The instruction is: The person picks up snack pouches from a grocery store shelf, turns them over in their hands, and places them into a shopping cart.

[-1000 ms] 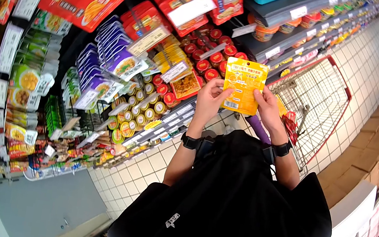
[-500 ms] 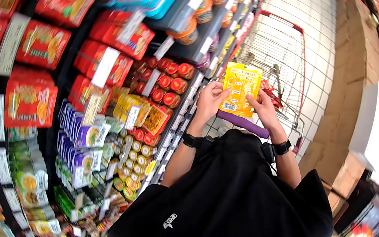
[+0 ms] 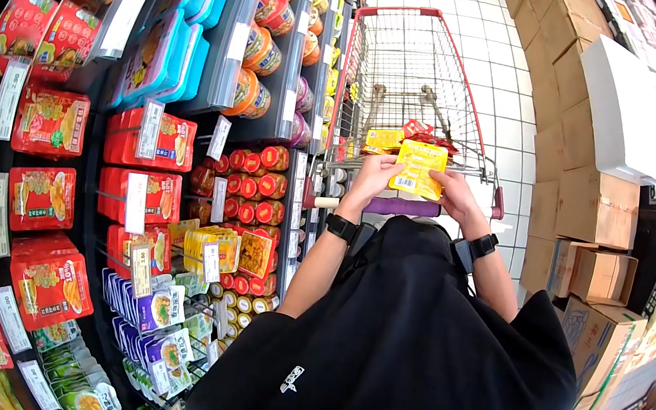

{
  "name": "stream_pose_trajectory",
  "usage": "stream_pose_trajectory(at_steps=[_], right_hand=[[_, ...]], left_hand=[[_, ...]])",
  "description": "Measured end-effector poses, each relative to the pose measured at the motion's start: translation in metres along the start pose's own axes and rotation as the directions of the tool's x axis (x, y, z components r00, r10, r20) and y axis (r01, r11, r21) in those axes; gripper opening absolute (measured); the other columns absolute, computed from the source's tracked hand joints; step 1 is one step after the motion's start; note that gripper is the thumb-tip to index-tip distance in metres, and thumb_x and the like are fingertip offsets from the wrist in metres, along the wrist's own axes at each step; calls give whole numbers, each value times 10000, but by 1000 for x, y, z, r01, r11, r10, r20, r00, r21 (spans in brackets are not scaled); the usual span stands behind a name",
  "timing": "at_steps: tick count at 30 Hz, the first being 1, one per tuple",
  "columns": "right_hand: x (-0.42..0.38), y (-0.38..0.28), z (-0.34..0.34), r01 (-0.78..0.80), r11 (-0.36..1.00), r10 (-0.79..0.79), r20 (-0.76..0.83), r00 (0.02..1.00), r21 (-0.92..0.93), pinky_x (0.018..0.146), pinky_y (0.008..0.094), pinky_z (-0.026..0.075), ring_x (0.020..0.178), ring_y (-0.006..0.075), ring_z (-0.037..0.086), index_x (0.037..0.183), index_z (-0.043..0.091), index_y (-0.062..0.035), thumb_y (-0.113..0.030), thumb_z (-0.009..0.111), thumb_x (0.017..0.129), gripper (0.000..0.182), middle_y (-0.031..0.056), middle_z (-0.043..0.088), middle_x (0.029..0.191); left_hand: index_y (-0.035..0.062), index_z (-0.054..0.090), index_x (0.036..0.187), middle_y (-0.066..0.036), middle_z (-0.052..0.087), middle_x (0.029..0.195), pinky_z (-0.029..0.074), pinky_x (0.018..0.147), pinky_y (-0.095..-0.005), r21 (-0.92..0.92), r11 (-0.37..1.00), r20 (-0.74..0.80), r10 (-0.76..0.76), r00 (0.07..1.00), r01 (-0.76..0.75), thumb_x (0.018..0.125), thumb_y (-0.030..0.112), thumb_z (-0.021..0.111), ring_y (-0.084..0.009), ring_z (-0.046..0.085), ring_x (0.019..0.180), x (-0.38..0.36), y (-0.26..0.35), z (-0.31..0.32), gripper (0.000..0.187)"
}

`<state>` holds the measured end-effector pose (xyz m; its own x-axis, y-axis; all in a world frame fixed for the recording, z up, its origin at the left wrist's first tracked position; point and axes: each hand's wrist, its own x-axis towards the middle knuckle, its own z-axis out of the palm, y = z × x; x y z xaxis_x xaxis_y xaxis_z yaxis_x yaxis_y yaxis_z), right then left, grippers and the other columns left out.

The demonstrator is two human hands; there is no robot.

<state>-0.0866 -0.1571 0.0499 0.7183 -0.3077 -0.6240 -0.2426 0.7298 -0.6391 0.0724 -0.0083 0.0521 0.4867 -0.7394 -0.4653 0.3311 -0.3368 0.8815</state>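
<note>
A yellow food packet (image 3: 419, 169) with printing and a barcode is held between my two hands, just above the purple-wrapped handle (image 3: 403, 207) of a shopping cart (image 3: 420, 56). My left hand (image 3: 376, 180) pinches its left edge, and my right hand (image 3: 456, 198) grips its right edge. Inside the wire cart, beyond the packet, lie a yellow packet (image 3: 384, 140) and some red packets (image 3: 419, 128). Both wrists wear black bands.
Shelves on my left hold red food packets (image 3: 52, 121), jars with red lids (image 3: 256, 185), instant cups (image 3: 260, 48) and purple packets (image 3: 161, 307). Brown cardboard boxes (image 3: 594, 204) line the right side, with a white box (image 3: 622, 110) on top. The tiled aisle (image 3: 471, 4) runs ahead.
The packet has tipped flatter and sits lower, still in both hands. My view has turned, so the cart appears further left and the packets in it show more clearly.
</note>
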Motion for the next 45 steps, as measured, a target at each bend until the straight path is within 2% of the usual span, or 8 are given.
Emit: stream_pose_trajectory(at_steps=[5,14,18,28,33,39,44,45], right_hand=[[1,5,-10,-49,993,49,7,999,110,756,325,624,955,240,687,1222,488,119,-119,534,971,348,195,623,1152],[-1,6,-12,-108,981,103,38,994,161,756,277,619,974,248,689,1250,480,118,-119,513,977,363,202,643,1144],[-4,2,-7,-99,994,96,62,994,54,792,278,593,1028,224,675,1250,507,97,-142,481,996,350,191,659,1146],[1,-3,19,-64,984,89,147,985,-167,807,280,573,999,213,681,1224,555,55,-165,439,1020,322,166,669,1142],[6,-7,49,-54,961,120,232,965,-272,824,286,551,1006,205,677,1208,565,30,-179,429,1021,311,142,673,1143],[20,-10,112,-58,916,243,436,867,-397,832,284,528,970,187,677,1201,573,19,-195,419,1019,320,136,681,1128],[35,13,172,-58,844,388,532,753,-533,827,288,525,952,185,676,1205,577,12,-178,413,1011,317,143,682,1124],[34,17,186,-66,822,425,532,732,-566,833,287,520,952,186,675,1204,581,7,-159,414,1002,310,143,683,1126]], left_hand=[[-89,549,1254,-139,696,1050,570,644,-256,-2,996,25,-92,995,92,938,197,625,-164,698,859,7,-3,7,433],[-76,545,1266,-131,699,1063,552,659,-255,29,995,9,-100,995,99,960,254,574,-190,720,795,10,-8,5,451],[-70,544,1267,-135,707,1059,542,650,-239,15,996,34,-86,996,86,973,240,556,-190,720,790,8,-8,2,428],[-50,577,1238,-133,711,1069,536,665,-239,6,998,-80,-58,995,58,993,237,528,-173,710,800,-12,3,-9,381],[-19,600,1228,-134,713,1061,534,652,-238,-108,992,-197,36,980,-58,985,282,546,-165,705,774,-31,1,-28,391],[2,608,1241,-127,725,1012,494,586,-228,-213,944,-474,126,872,-252,991,311,532,-151,694,712,-83,3,-64,404],[6,638,1201,-139,731,966,492,598,-234,-250,900,-722,72,688,-357,1004,348,489,-151,689,703,-142,-13,-92,423],[-10,650,1168,-146,733,941,483,577,-221,-225,888,-785,78,615,-400,1010,361,465,-146,687,679,-149,-28,-98,443]])
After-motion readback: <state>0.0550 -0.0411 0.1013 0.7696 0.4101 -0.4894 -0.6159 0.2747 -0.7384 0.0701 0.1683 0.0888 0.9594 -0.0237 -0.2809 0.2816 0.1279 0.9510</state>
